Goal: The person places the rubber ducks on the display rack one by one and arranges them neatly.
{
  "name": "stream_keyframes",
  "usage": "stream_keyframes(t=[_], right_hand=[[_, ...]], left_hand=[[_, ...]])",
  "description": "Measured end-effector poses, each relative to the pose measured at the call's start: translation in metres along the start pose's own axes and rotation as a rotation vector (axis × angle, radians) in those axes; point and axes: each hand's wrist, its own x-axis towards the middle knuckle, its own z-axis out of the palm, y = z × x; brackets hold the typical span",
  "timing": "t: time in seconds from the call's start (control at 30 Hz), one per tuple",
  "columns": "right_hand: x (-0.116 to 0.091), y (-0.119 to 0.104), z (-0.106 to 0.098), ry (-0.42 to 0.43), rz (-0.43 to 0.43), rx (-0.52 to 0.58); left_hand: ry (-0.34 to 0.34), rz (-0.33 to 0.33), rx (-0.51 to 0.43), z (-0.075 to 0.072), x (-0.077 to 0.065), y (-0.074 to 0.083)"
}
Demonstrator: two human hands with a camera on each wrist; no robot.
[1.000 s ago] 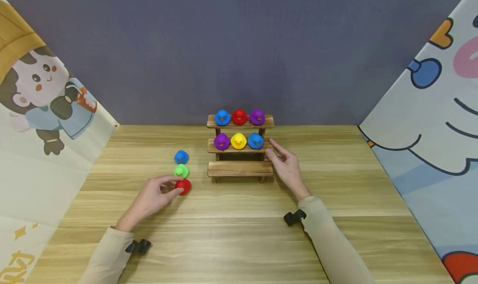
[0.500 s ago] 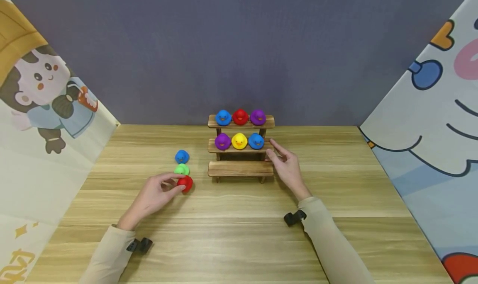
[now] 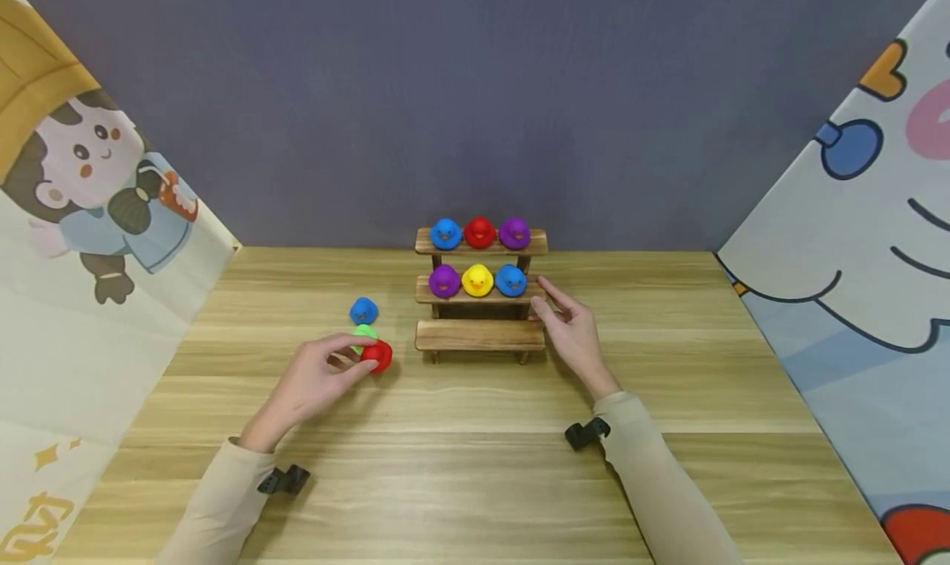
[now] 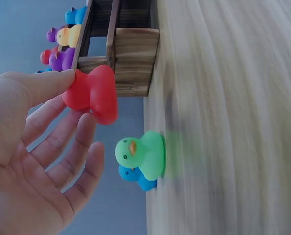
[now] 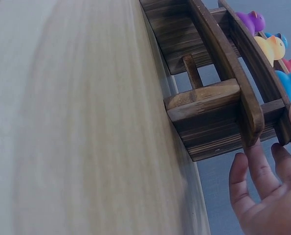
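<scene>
My left hand [image 3: 321,377] pinches a red rubber duck [image 3: 378,356] between thumb and fingertips. In the left wrist view that red duck [image 4: 94,93] is clear of the table, its other fingers spread below. A green rubber duck [image 4: 143,154] and a blue one [image 4: 138,177] sit on the table beyond it; in the head view the left hand partly covers the green duck [image 3: 364,334]. My right hand [image 3: 575,334] holds the right end of the three-step wooden shelf [image 3: 480,336], thumb in front of the middle board and index finger behind.
Blue [image 3: 445,234], red [image 3: 480,233] and purple [image 3: 514,234] ducks stand on the top step. Purple [image 3: 444,281], yellow [image 3: 477,280] and blue [image 3: 510,280] ducks fill the middle one. A dark wall panel [image 3: 475,103] rises behind the table [image 3: 475,466].
My left hand has lifted the red duck off the table and carried it a little right and toward the back. My right hand stays at the shelf's end.
</scene>
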Motion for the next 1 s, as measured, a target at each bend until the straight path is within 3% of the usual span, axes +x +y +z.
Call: stream_keyframes(t=[1.0], right_hand=[[0.0, 0.001, -0.001, -0.005, -0.003, -0.006]], left_hand=[[-0.016, 0.06, -0.063, 0.018, 0.025, 0.039]])
